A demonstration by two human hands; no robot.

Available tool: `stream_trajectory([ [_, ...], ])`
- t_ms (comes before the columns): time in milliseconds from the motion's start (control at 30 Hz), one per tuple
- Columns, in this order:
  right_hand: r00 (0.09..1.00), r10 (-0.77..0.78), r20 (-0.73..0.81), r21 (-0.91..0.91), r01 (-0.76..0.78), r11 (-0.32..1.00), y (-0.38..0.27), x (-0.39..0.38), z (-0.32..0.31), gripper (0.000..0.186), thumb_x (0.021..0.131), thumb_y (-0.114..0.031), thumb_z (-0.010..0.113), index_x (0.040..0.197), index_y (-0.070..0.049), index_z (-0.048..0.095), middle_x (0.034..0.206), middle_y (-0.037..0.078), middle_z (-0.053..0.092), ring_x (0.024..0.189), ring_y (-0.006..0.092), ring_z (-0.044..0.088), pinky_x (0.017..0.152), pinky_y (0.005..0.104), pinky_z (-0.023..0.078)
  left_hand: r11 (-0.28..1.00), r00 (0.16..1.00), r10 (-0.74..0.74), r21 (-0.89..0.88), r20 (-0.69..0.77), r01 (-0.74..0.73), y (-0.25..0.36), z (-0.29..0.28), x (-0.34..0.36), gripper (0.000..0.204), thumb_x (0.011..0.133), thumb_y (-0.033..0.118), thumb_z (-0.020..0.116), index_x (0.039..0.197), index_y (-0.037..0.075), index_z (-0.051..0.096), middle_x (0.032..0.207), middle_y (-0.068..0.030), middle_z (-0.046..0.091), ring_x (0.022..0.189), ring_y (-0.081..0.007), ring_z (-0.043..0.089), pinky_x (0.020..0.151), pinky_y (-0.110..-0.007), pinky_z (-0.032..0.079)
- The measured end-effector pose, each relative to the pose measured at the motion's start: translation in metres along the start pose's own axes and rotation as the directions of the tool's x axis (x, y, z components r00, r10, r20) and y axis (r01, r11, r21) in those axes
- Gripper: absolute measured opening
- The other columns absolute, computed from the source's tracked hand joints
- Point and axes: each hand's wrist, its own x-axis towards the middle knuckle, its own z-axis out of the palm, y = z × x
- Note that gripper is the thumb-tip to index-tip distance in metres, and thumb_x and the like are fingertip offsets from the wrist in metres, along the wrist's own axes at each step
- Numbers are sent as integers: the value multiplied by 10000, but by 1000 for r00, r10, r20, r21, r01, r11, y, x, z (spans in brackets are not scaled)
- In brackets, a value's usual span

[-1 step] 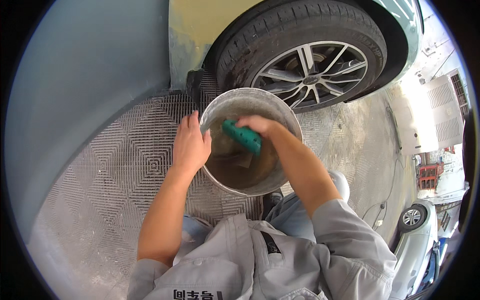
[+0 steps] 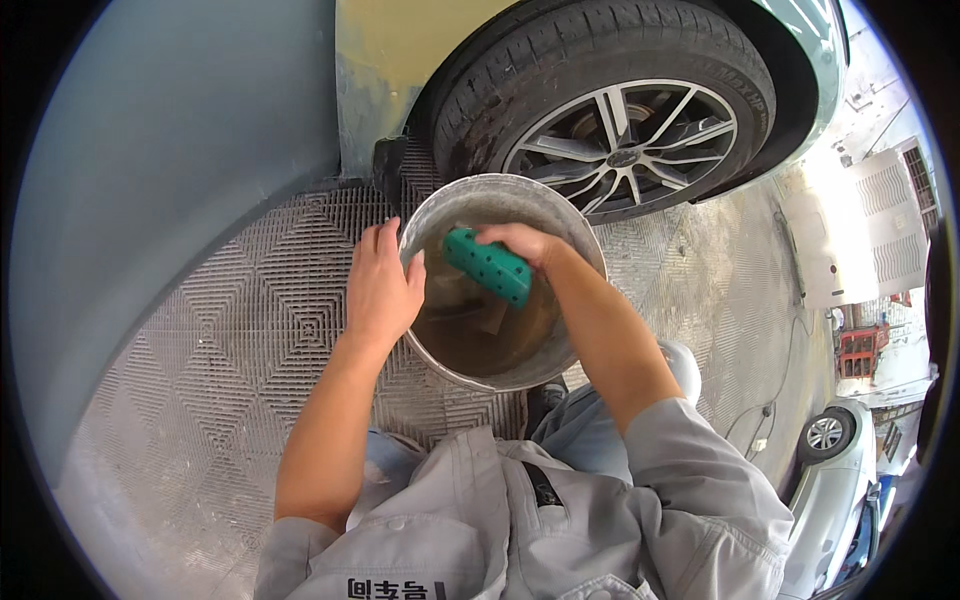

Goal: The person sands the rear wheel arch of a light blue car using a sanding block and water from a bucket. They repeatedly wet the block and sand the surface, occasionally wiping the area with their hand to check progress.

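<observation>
A grey-white bucket (image 2: pixel 440 376) of murky brownish water stands on the floor in front of me. Inside its mouth, my right hand (image 2: pixel 522 243) grips a green sanding block (image 2: pixel 487 268) dotted with dark holes. The fingers wrap over its upper right edge, and their tips are partly hidden. My left hand (image 2: pixel 383 283) is at the bucket's left rim, fingers stretched out and thumb overlapping the edge. Nothing shows in that hand; whether it touches the rim I cannot tell. Something pale and angular, blurred by the water, lies in the bucket.
Just beyond the bucket is a car wheel (image 2: pixel 622 158) under a body panel (image 2: pixel 378 60) with yellowish and grey patches. A large grey panel (image 2: pixel 190 130) curves along the left. Ribbed grating (image 2: pixel 290 300) covers the floor. At right are a red crate (image 2: pixel 862 354) and another car (image 2: pixel 835 490).
The green block has tilted, so more of its holed face shows now. My right hand has risen slightly with it. My left hand stays about where it was.
</observation>
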Motion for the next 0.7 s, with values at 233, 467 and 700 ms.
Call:
stream_trajectory([
  [233, 733, -421, 534, 214, 365, 906, -28, -27, 17, 787, 648, -191, 861, 1309, -87, 447, 1187, 25, 510, 1131, 162, 475, 1007, 317, 374, 983, 983, 174, 63, -58, -170, 22, -2, -3, 738, 740, 430, 768, 1244, -31, 487, 1080, -192, 590, 991, -353, 563, 871, -441, 447],
  [467, 676, -368, 638, 131, 376, 917, -22, -14, 30, 856, 541, -179, 947, 1227, -124, 437, 1188, -24, 457, 1117, 117, 433, 961, 275, 351, 996, 997, 75, 46, -9, -75, 32, 4, -5, 755, 688, 384, 781, 1243, -25, 473, 1019, -165, 615, 959, -340, 581, 890, -455, 424],
  [700, 1000, 0, 14, 86, -1, 996, 25, 24, -4, 509, 847, -467, 700, 1163, -80, 604, 1015, 89, 650, 972, 227, 622, 836, 378, 512, 983, 982, 162, 76, 99, -169, 37, -4, -9, 799, 622, 393, 816, 1231, -12, 494, 1104, -179, 584, 1054, -352, 541, 967, -448, 406],
])
